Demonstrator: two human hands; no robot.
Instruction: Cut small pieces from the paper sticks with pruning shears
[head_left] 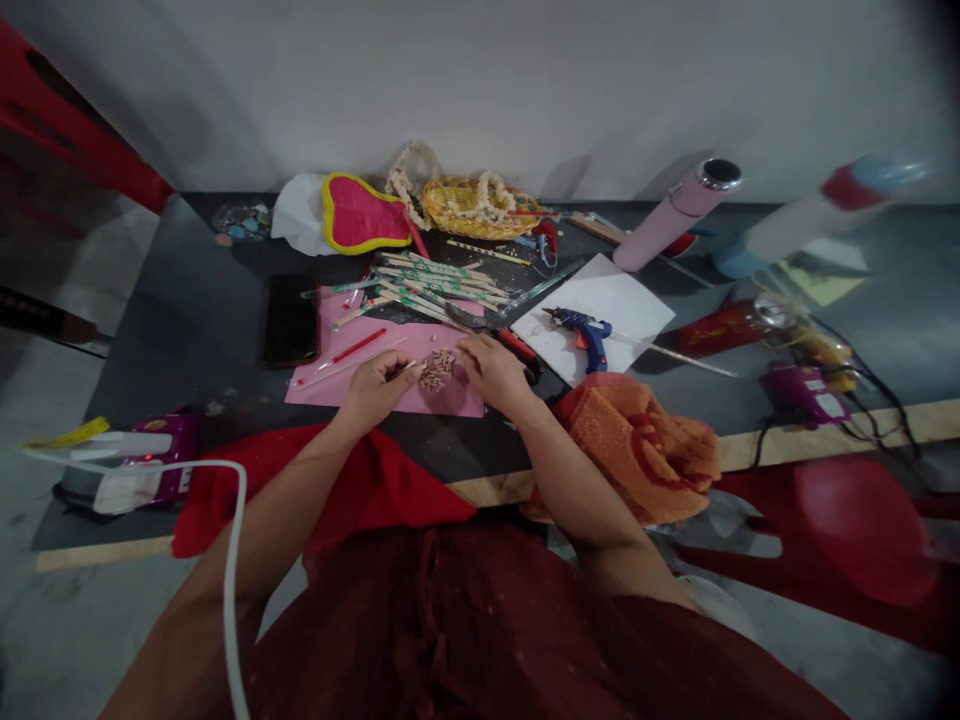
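A small heap of short light-brown stick pieces [436, 370] lies between my hands on a pink sheet [457, 400]. My left hand [380, 388] is closed in a pinch at the heap's left side, with a thin pale stick piece showing at its fingertips. At the heap's right edge is my right hand [491, 368], its fingers curled together; what they hold, if anything, is hidden. Just beyond lies a pile of paper-wrapped wooden sticks [431, 280] with green print. Dark-bladed pliers or cutters [517, 345] with red handles rest beside my right hand. A red stick [360, 345] lies on the sheet.
A blue glue gun [589, 332] rests on a white sheet [637, 295]. Around stand a pink flask [671, 215], a yellow basket [457, 210], a black phone [291, 320] and an orange towel [637, 440]. A white cable [232, 570] crosses over my left arm.
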